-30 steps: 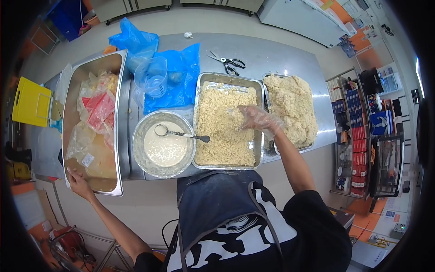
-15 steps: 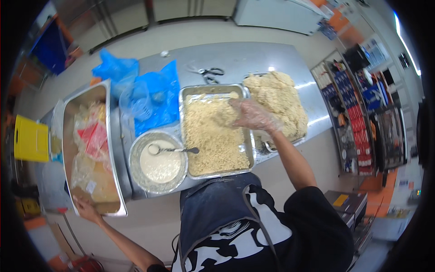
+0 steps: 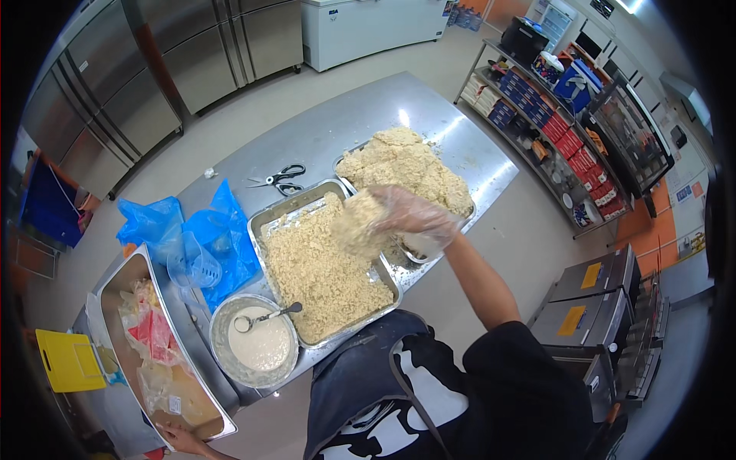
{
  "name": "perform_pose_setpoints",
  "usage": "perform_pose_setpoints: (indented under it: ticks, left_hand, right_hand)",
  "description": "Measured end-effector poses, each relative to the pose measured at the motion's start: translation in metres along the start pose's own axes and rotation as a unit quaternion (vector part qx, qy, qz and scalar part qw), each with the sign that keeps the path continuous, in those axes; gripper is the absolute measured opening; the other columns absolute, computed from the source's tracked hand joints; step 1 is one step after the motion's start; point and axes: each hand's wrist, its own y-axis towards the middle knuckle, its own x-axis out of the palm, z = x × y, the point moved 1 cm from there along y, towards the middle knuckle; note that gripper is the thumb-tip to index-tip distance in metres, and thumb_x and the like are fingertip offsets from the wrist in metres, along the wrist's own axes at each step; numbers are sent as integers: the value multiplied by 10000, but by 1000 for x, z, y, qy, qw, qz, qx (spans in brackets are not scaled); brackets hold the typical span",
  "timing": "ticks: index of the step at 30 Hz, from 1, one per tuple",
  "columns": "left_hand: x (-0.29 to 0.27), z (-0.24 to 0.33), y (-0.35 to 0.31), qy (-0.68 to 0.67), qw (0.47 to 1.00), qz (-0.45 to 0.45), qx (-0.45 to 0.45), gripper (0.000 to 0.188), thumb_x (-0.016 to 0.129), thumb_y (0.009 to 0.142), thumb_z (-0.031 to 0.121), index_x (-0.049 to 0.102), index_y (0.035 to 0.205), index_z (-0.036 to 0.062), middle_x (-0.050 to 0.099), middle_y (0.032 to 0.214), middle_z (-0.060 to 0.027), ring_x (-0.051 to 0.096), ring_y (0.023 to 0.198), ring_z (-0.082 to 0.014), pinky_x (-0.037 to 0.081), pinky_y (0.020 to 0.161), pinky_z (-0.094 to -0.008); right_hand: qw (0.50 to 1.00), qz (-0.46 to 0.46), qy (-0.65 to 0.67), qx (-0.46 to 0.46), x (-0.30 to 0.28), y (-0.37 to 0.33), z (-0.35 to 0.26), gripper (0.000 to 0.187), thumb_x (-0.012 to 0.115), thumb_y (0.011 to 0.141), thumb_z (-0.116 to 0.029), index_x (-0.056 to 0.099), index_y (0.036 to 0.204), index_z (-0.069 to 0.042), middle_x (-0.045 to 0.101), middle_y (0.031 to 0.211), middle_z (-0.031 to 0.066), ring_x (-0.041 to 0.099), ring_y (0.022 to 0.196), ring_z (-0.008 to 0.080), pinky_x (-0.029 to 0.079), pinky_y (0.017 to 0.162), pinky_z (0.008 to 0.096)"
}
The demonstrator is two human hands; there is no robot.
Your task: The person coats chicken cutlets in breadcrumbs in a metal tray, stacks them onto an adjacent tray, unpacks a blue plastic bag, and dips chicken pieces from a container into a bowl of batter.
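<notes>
My right hand (image 3: 418, 218), in a clear plastic glove, grips a crumb-coated piece (image 3: 358, 222) above the right side of a metal tray (image 3: 389, 277). The piece is smeared by motion. Pale coarse crumbs (image 3: 318, 268) cover most of that tray. Beyond my right hand, a second tray is heaped with crumb-coated pieces (image 3: 410, 165). At the lower left, my left hand (image 3: 180, 438) holds the near rim of a deep metal pan (image 3: 226, 422), with plastic bags inside. Between the two, a bowl (image 3: 217, 341) contains white batter, and a dark-handled ladle (image 3: 267, 316) rests in it.
Scissors (image 3: 277, 179) lie behind the crumb tray. Blue plastic bags (image 3: 230, 245) and a clear perforated plastic container (image 3: 193, 264) sit behind the bowl. A yellow board (image 3: 69, 360) stands far left. Shelving (image 3: 537, 126) is beyond the table's right end.
My view has turned, so the table appears tilted. My right hand, earlier over the crumbs, is now raised with a crumb-coated piece. My left hand stays at the pan's rim.
</notes>
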Motion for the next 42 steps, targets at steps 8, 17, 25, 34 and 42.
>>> perform_pose_setpoints:
  ticks: [8,17,25,34,42]
  left_hand:
    - [-4,-16,11,23,999,-41,-21,659,433,993,589,645,1251,21,670,916,-86,602,746,-228,503,712,-346]
    - [4,-24,16,-13,999,-28,11,631,454,1000,564,675,1159,-5,617,797,-63,540,632,-171,456,581,-317]
    - [-21,60,-34,-10,993,-12,115,382,502,1028,258,662,982,-85,674,812,-187,585,694,-289,504,691,-433]
    - [-21,50,-40,44,983,44,174,388,561,1008,274,679,866,-67,666,727,-169,586,625,-294,475,602,-412]
    - [-29,85,-62,26,988,46,147,411,556,1010,306,694,870,-54,675,740,-185,589,624,-340,484,606,-428]
  right_hand:
    - [984,126,-82,97,-103,-51,-23,895,889,670,-163,417,1396,66,488,1410,245,445,1346,338,363,1143,388]
    - [987,148,-2,57,-142,-49,32,821,850,700,-142,452,1391,59,510,1385,238,516,1277,317,443,1071,384]
    - [971,130,-173,99,-118,-16,73,915,857,683,-285,430,1401,89,507,1392,268,475,1331,332,393,1106,398]
    - [946,158,-278,58,-122,-18,125,758,704,837,-489,487,1389,-17,596,1258,224,563,1191,318,440,1039,399]
    - [776,349,-524,-36,-53,-29,79,734,476,963,-522,402,1450,22,433,1469,237,375,1416,296,339,1143,420]
